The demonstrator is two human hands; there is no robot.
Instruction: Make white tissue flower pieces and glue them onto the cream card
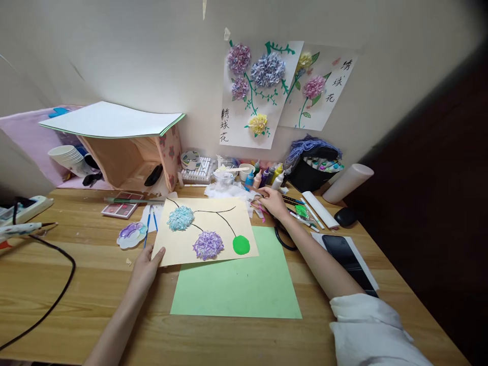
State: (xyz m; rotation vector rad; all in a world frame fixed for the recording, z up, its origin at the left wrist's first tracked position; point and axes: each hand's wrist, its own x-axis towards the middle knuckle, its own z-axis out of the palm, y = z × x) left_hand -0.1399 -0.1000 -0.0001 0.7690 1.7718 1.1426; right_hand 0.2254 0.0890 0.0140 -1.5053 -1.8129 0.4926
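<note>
My left hand (147,262) grips the lower left corner of a cream paper sheet (215,221), thumb on top. On the sheet are a pale blue paper-shred flower (180,218), a purple one (208,245), a flat green disc (241,245) and thin dark stem lines. The sheet is tilted and partly overlaps a light green sheet (236,292) on the desk. Past the sheet's upper right corner, my right hand (273,202) reaches in among the supplies, close to the paint bottles (267,176). Its fingers are pinched together; what lies between them is too small to tell.
A hot glue gun (23,230) with a black cable lies at the left, near a paint palette (131,235) and brushes. A fabric-sided box (129,157) stands behind. At right are a black phone (348,259), a mouse (346,217) and white rolls (320,208). Flower pictures (249,101) hang on the wall.
</note>
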